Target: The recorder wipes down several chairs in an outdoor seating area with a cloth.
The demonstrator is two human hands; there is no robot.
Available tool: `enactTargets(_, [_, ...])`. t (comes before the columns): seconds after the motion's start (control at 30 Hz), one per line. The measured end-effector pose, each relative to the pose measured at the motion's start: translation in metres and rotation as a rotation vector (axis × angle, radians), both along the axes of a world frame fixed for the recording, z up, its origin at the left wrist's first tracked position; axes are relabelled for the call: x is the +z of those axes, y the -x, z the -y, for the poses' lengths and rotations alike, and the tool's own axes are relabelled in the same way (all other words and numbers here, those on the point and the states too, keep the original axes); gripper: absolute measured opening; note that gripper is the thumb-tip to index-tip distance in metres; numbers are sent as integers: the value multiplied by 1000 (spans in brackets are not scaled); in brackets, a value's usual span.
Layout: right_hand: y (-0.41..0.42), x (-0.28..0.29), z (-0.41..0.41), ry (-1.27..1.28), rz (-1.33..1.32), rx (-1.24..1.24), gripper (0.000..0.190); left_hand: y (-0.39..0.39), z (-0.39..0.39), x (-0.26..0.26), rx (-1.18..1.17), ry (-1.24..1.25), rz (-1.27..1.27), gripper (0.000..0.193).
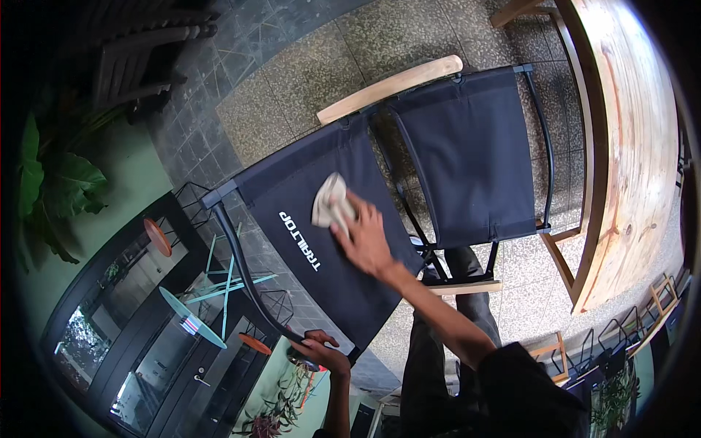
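Observation:
A black fabric folding chair (350,153) with a dark tubular frame stands before me, its backrest bearing large white lettering. My right hand (364,235) pinches a crumpled beige cloth (331,200) and presses it against the backrest fabric, beside the lettering. Down at the backrest's lower left corner, my left hand (323,350) grips the curved frame tube (246,274). The seat panel (465,164) lies to the right. One pale wooden armrest (391,90) runs along the far side; the other armrest (465,288) is near my legs.
A wooden table (630,164) stands close at the right, near the seat's front. To the left are a small turquoise round table (191,317), orange stools (157,237) and a dark glazed door (181,372). Leafy plants (65,186) grow at the far left. Terrazzo tiles (306,71) cover the floor.

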State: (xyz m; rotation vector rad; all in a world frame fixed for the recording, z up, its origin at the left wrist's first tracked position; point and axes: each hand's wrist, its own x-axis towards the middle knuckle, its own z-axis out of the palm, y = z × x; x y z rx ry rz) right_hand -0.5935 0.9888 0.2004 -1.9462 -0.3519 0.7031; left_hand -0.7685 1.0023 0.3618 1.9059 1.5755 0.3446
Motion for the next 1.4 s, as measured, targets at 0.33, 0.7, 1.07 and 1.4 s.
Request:
enactTargets(0.33, [-91, -73, -37, 184, -49, -339, 47, -10, 5, -4, 133, 23, 22, 62])
enactTargets(0.7, [118, -74, 82, 625, -341, -157, 61, -4, 3, 1, 160, 162, 68, 72])
enactTargets(1.07, [-71, -76, -68, 123, -61, -481, 57, -12, 9, -1, 181, 145, 98, 69])
enactTargets(1.4, [139, -64, 72, 469, -246, -173, 61, -8, 4, -1, 97, 153, 164, 54])
